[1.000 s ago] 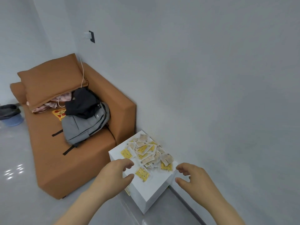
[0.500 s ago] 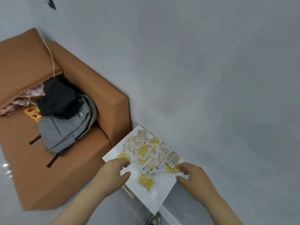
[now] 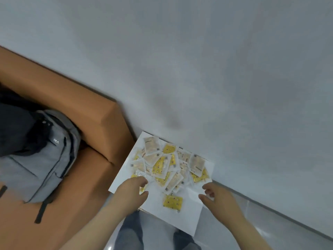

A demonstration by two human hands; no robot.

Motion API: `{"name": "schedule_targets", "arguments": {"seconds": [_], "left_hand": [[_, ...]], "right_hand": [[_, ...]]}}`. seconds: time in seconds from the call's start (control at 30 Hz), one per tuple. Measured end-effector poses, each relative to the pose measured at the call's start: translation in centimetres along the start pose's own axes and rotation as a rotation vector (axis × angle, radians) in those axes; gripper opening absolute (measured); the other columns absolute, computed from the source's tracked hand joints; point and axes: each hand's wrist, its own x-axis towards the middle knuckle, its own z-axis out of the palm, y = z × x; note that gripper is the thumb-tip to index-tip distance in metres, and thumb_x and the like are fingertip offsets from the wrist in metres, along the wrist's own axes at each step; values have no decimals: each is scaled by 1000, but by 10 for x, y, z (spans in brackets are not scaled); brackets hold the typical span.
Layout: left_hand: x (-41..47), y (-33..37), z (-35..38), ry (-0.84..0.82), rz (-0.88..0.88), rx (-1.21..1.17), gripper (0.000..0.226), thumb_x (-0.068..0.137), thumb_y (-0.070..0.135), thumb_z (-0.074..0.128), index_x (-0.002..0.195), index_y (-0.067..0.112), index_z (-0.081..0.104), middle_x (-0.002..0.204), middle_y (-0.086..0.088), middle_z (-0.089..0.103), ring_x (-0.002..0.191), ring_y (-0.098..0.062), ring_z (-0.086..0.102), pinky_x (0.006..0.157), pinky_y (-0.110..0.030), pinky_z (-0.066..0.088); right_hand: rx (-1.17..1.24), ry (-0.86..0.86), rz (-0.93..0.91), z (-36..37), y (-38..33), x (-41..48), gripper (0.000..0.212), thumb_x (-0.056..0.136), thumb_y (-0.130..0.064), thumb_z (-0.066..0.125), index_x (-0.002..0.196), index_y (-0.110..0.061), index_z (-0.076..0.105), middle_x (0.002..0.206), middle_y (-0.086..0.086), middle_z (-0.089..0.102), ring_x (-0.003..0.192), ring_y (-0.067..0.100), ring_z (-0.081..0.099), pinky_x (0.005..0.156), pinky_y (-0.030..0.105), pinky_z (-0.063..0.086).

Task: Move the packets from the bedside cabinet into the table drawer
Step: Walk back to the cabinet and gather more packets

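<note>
I've closed in on the bedside cabinet. My left hand now touches the packets, grip unclear; my right hand is loose and empty. Gathering comes next.

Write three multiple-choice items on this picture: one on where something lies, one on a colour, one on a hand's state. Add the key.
1. Where does the lone yellow packet lie?
A) in a bowl
B) on the white cabinet, apart from the pile
C) in an open drawer

2. What colour is the sofa beside the cabinet?
A) orange-brown
B) green
C) black

3. What does the right hand hold?
A) a cup
B) a packet
C) nothing

Key:
1 B: it lies by itself on the white top, on the near side of the pile.
2 A: the armrest and seat are orange-brown.
3 C: the loosely curled fingers have nothing between them, over the cabinet's edge.
</note>
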Motion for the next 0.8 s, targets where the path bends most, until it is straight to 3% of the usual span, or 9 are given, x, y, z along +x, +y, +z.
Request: {"name": "schedule_targets", "arguments": {"seconds": [0.23, 0.4, 0.63, 0.8], "left_hand": [[66, -65, -10, -173, 85, 48, 34, 89, 32, 57, 123, 26, 55, 118, 15, 59, 106, -6, 54, 84, -17, 42], [108, -88, 6, -247, 128, 149, 36, 90, 33, 55, 125, 24, 54, 122, 12, 58, 111, -9, 53, 91, -24, 45], [151, -115, 39, -230, 100, 178, 38, 91, 32, 55, 128, 23, 52, 125, 6, 57, 111, -13, 55, 94, -28, 46], [163, -131, 59, -167, 104, 195, 49, 89, 31, 59, 133, 18, 45, 131, -2, 50, 114, -18, 54, 92, -28, 45]], "right_hand": [[96, 34, 179, 66, -30, 29, 37, 90, -40, 59, 124, -27, 53, 116, -9, 59, 102, 8, 57, 88, 20, 45], [123, 24, 244, 103, -37, 58, 38, 91, -37, 58, 127, -26, 51, 123, -7, 57, 112, 9, 54, 88, 20, 41], [124, 37, 307, 141, -23, 102, 38, 91, -36, 58, 126, -25, 52, 121, -5, 59, 110, 12, 56, 85, 22, 42], [171, 87, 357, 170, -13, 128, 49, 90, -37, 59, 134, -21, 47, 129, -2, 56, 116, 17, 55, 94, 28, 44]]}}
